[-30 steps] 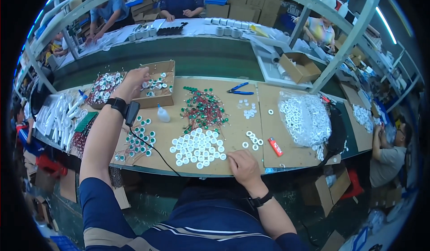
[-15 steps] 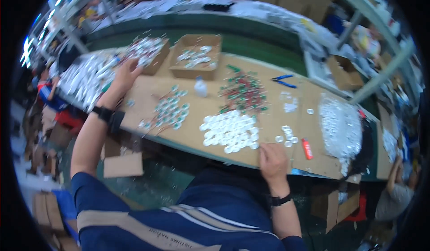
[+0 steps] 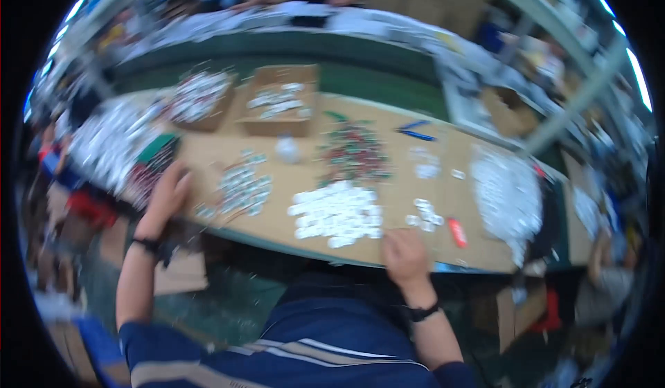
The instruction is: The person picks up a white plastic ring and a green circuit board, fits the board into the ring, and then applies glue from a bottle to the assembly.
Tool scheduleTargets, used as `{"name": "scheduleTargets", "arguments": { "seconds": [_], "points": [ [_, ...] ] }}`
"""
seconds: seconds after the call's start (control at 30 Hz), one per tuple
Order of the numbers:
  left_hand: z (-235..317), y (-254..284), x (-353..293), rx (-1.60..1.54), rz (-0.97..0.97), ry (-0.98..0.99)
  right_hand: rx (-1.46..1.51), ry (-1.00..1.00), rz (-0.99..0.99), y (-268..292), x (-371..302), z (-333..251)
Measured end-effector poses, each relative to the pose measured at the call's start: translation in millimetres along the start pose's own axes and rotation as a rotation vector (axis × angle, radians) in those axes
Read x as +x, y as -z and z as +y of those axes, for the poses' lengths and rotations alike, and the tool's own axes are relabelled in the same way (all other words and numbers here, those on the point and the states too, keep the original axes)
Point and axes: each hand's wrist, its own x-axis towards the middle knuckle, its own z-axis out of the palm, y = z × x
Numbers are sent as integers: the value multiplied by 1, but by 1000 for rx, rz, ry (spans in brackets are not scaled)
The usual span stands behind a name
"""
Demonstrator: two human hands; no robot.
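My left hand [image 3: 168, 191] is over the left part of the table, beside a bundle of red wires with green ends [image 3: 154, 163]; blur hides whether its fingers hold anything. My right hand [image 3: 407, 255] rests at the near table edge with its fingers curled closed, just right of a pile of white round discs [image 3: 338, 215]. What those fingers hold, if anything, is hidden. Between my hands lie the discs and, to their left, a group of small round pieces with wires [image 3: 244, 188]. Behind the discs is a heap of green and red wired parts [image 3: 353, 151].
Two cardboard boxes of wired parts, one [image 3: 310, 126] beside the other [image 3: 220, 114], stand at the back. A small white bottle [image 3: 287, 150], blue pliers [image 3: 417, 130], a red object [image 3: 457, 232] and a clear bag of white pieces [image 3: 507, 197] share the table. People work across and at the sides.
My left hand has come back from the box at the back left, nearer to me. The view has shifted, and my right hand stays beside the discs with its fingers curled.
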Motion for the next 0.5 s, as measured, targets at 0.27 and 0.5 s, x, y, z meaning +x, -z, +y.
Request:
{"name": "scheduleTargets", "arguments": {
  "seconds": [0.27, 0.5],
  "points": [
    [1, -8, 1, 76, 12, 13, 20, -58, 39, 9, 10, -9],
    [-16, -25, -1, 108, -27, 11, 14, -56, 57, 12, 6, -2]
  ]
}}
